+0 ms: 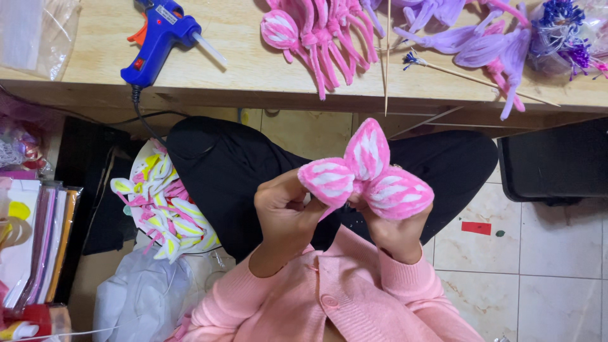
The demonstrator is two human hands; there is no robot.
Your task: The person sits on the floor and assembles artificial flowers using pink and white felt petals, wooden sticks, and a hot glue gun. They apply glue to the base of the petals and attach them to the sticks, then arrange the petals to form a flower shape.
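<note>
My left hand (286,212) and my right hand (392,234) are raised over my lap, both gripping the base of a pink and white pipe-cleaner flower (367,174) with three fuzzy petals. The left petal rests on my left fingers, the right one on my right hand, and the top petal stands upright between them. The stems where the petals join are hidden by my fingers. My sleeves are pink knit.
A wooden table (253,69) lies ahead with a blue glue gun (158,38), a heap of pink petals (316,31), purple petals (468,35) and thin wooden sticks (386,57). A pile of yellow, white and pink petals (161,209) sits at my left. A black box (557,161) stands at the right.
</note>
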